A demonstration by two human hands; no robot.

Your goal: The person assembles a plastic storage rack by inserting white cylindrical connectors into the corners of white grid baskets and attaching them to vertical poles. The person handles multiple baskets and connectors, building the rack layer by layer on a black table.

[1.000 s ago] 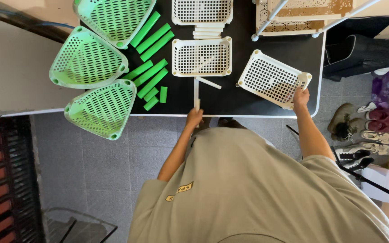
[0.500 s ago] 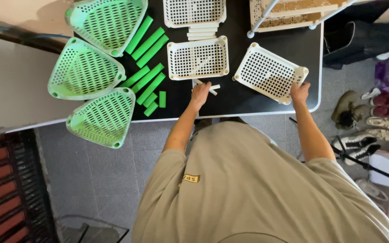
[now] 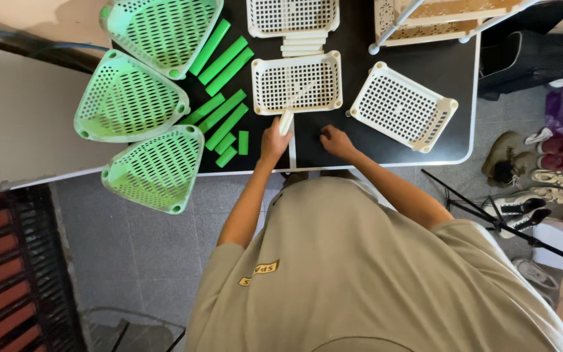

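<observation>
Overhead, a person leans over a black table (image 3: 386,140) strewn with shelf parts. Left hand (image 3: 274,140) grips a white post (image 3: 286,120), its upper end lying at the near rim of the middle white tray (image 3: 298,81), at 12 o'clock from the hand. Right hand (image 3: 335,140) rests on bare tabletop just at 3 o'clock of the left; fingers curled, though whether it holds anything cannot be told. Another white tray (image 3: 402,107) sits skewed at 2 o'clock, near the table's right edge. Green posts (image 3: 219,111) lie at 10 o'clock, flanked by three green corner baskets (image 3: 128,98); the nearest basket (image 3: 154,171) overhangs the table's front edge and looks liable to drop if the table is jolted. A post pushed in at a slant could jam in its corner socket or tip the light tray
</observation>
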